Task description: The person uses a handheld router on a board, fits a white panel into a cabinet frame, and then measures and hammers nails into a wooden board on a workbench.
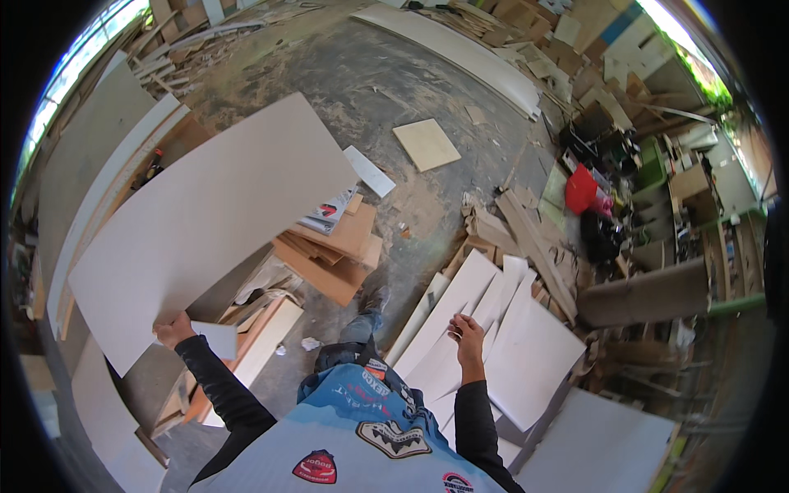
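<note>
On my feed the left hand (174,330) grips the lower edge of a smooth, broad white panel (214,189), left of the unevenly stacked brown boards (327,283). Right hand (467,330), fingers loosely curled apart, is right of those boards, above white sheets (534,353) (flat, staggered edges).

One large white rectangular panel (222,189), with one left hand (174,330) and one right hand (467,329) of mine.
Beyond the panel's right edge I count one pale-yellow square wooden board (426,145) and, just beside that edge, one small white rectangular offcut (370,171); farther beyond it, one long white board (452,53). Right of the panel lie at least four overlapping flat white boards (530,353), too layered for me to total, and farther right, one thick brown cylinder (645,296). Close against its right side, several flat brown wooden pieces (349,232) overlap beyond my exact count.
</note>
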Demonstrator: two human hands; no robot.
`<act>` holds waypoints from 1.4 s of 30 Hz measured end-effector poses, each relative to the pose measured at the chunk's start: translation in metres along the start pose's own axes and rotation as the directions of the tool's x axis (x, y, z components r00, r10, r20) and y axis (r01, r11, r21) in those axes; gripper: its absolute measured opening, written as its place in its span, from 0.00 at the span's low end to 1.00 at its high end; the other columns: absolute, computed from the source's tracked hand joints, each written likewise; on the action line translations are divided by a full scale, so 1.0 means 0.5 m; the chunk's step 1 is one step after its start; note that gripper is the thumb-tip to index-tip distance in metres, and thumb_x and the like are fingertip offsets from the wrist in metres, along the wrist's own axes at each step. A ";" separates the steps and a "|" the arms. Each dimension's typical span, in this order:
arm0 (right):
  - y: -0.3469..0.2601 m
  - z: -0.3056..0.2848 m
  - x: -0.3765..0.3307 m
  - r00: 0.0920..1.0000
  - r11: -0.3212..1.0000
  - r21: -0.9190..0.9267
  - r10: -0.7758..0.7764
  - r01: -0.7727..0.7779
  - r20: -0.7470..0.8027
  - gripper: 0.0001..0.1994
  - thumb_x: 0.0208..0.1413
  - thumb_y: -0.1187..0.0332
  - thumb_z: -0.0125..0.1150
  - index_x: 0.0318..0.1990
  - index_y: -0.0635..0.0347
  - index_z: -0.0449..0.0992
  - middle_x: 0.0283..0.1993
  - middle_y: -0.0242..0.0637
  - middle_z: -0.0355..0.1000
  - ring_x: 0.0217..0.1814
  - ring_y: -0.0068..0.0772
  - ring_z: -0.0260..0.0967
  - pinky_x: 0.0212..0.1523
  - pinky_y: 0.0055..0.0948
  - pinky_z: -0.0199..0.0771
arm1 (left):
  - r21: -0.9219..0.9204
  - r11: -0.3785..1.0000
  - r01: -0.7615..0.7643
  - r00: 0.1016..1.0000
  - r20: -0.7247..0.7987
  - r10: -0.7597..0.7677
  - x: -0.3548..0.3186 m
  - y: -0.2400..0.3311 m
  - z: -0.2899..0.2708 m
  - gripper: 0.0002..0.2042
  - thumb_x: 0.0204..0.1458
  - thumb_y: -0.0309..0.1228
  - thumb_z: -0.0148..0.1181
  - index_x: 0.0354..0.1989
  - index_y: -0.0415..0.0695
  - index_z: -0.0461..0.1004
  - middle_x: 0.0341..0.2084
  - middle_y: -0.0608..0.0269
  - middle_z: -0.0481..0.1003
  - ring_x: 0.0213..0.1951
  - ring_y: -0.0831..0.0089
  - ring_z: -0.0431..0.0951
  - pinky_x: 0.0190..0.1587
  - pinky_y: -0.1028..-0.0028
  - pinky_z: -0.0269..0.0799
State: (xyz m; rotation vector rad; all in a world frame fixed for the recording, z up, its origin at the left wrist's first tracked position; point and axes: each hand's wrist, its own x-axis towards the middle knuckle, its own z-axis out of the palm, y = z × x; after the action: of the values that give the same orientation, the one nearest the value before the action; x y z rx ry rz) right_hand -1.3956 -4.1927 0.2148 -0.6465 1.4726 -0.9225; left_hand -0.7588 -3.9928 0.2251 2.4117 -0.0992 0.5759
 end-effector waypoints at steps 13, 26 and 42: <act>-0.094 -0.215 0.561 0.983 0.754 -0.651 0.044 0.084 0.177 0.10 0.58 0.69 0.52 0.32 0.63 0.79 0.26 0.38 0.78 0.23 0.28 0.77 0.22 0.25 0.74 | -0.298 0.939 0.173 0.982 -0.019 -0.187 -0.152 0.223 0.232 0.14 0.55 0.35 0.56 0.42 0.36 0.77 0.41 0.55 0.80 0.44 0.61 0.80 0.45 0.64 0.78; -0.381 -0.348 1.339 0.486 0.109 -0.474 -0.158 0.874 0.860 0.08 0.55 0.70 0.59 0.35 0.65 0.80 0.28 0.43 0.77 0.28 0.44 0.76 0.28 0.38 0.76 | -0.926 -0.375 0.045 0.551 0.336 -0.763 -0.418 0.994 0.562 0.23 0.67 0.47 0.44 0.54 0.37 0.69 0.50 0.57 0.74 0.52 0.66 0.75 0.53 0.69 0.77; -0.980 0.828 1.680 0.652 0.976 -0.213 0.127 0.054 0.748 0.37 0.65 0.40 0.43 0.62 0.70 0.60 0.60 0.54 0.67 0.60 0.52 0.68 0.62 0.46 0.67 | -0.961 -0.262 0.090 0.457 0.274 -0.846 -0.339 1.296 0.780 0.23 0.69 0.45 0.40 0.54 0.35 0.67 0.50 0.57 0.73 0.52 0.67 0.74 0.57 0.68 0.73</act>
State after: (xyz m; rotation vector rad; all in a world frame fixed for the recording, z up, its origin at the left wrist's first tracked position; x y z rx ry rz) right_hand -1.1525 -5.2210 0.1880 -1.0139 0.8025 -0.3489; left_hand -0.9008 -4.7540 0.2577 0.4821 0.6798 0.4425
